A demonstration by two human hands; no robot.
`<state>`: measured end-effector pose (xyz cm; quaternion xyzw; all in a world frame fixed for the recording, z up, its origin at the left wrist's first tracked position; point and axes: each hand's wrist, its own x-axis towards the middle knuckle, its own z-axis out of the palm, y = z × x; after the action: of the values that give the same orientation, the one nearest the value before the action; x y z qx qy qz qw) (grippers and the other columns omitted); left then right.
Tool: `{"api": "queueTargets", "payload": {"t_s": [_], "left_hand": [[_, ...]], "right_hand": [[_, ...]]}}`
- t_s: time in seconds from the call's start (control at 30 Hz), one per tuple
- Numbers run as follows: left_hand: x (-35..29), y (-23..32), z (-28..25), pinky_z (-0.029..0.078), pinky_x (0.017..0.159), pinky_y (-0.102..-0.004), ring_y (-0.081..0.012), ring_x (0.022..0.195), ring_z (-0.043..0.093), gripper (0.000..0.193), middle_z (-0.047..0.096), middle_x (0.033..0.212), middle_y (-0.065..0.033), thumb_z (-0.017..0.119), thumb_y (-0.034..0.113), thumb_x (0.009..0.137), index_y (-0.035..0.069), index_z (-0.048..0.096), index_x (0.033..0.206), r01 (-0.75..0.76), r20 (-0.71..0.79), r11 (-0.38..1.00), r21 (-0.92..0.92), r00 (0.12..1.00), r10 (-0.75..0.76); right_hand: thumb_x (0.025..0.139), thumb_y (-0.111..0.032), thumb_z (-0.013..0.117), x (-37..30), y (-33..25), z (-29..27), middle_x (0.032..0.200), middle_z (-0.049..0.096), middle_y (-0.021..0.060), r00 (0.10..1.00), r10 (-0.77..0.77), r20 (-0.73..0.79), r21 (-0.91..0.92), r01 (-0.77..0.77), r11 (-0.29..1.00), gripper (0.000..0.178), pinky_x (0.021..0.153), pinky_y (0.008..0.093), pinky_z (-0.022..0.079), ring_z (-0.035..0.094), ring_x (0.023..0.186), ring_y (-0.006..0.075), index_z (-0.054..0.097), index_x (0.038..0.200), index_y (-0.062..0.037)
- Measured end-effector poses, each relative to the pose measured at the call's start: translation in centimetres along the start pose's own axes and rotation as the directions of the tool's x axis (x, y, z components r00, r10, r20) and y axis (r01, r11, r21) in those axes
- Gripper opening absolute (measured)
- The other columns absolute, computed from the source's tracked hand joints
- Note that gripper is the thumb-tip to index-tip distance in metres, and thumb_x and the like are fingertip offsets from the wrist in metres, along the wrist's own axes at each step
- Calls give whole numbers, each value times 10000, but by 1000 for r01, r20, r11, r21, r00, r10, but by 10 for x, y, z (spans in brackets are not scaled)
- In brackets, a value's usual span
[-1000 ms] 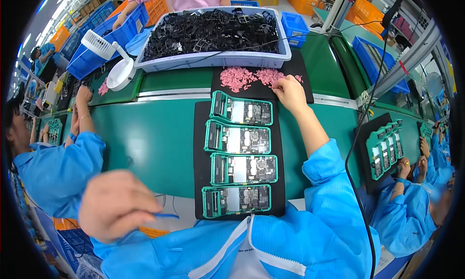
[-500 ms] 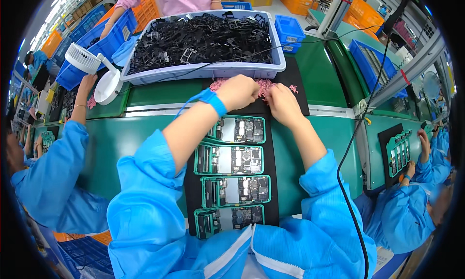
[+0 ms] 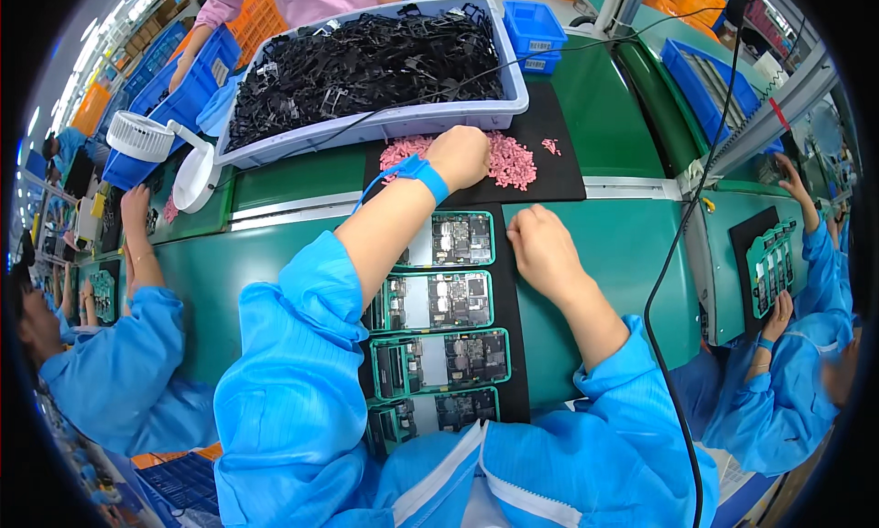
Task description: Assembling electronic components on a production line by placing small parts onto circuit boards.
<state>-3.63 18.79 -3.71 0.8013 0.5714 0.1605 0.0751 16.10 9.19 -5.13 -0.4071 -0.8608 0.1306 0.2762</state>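
Observation:
My left hand (image 3: 461,158), a blue wrist strap (image 3: 421,177) above it, is over a heap of small pink pieces (image 3: 515,164). Its fingers are curled in, and whatever they grip is hidden. My right hand (image 3: 548,251) is beside the farthest green-framed phone circuit board (image 3: 465,239), its fingertips pinched together; I cannot make out anything between them. Several such boards lie in a column toward me, including a second (image 3: 449,299) and a third (image 3: 458,359), each with a grey panel beside dense chips. My left forearm covers part of the farthest ones.
Beyond the heap stands a large pale tub (image 3: 430,120) of black plastic parts. A black cable (image 3: 652,299) hangs across the right side. At left are a white fan (image 3: 142,136) and a co-worker's arm (image 3: 137,244). Blue bins (image 3: 534,33) stand at the back.
My right hand has come back from the pink heap toward me, to beside the farthest board. My left hand stays at the heap, with its fingers now turned out of sight.

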Motion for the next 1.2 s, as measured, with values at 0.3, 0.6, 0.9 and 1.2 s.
{"api": "queueTargets", "payload": {"t_s": [0.3,0.6,0.9,1.2], "left_hand": [[4,1,-4,517,764,-454,-382,773,638,109,642,767,-223,623,109,693,22,686,707,-10,116,997,-71,993,19],[-16,1,-27,514,683,-392,-339,709,640,121,646,715,-179,687,135,661,26,683,713,-75,109,997,22,991,72],[-73,16,-56,522,700,-376,-300,759,653,107,674,780,-130,639,108,732,34,689,791,-58,253,986,-153,963,96],[-83,28,-39,521,722,-393,-289,824,619,63,621,775,-98,608,94,728,56,658,719,-270,112,950,158,960,255]], "right_hand": [[776,-4,570,-5,1,7,835,570,182,998,-3,58,36,0,999,46,765,435,465,565,828,366,565,822,-7],[800,-15,566,-4,0,5,823,572,191,998,-38,52,32,36,999,27,755,442,468,569,810,371,554,819,1],[776,8,566,-3,4,1,846,595,195,995,-34,96,61,28,998,47,776,437,475,579,849,370,578,821,1],[777,-25,576,-2,7,-3,827,596,183,994,-72,82,49,68,997,22,774,435,476,581,829,369,586,772,-6]]}}
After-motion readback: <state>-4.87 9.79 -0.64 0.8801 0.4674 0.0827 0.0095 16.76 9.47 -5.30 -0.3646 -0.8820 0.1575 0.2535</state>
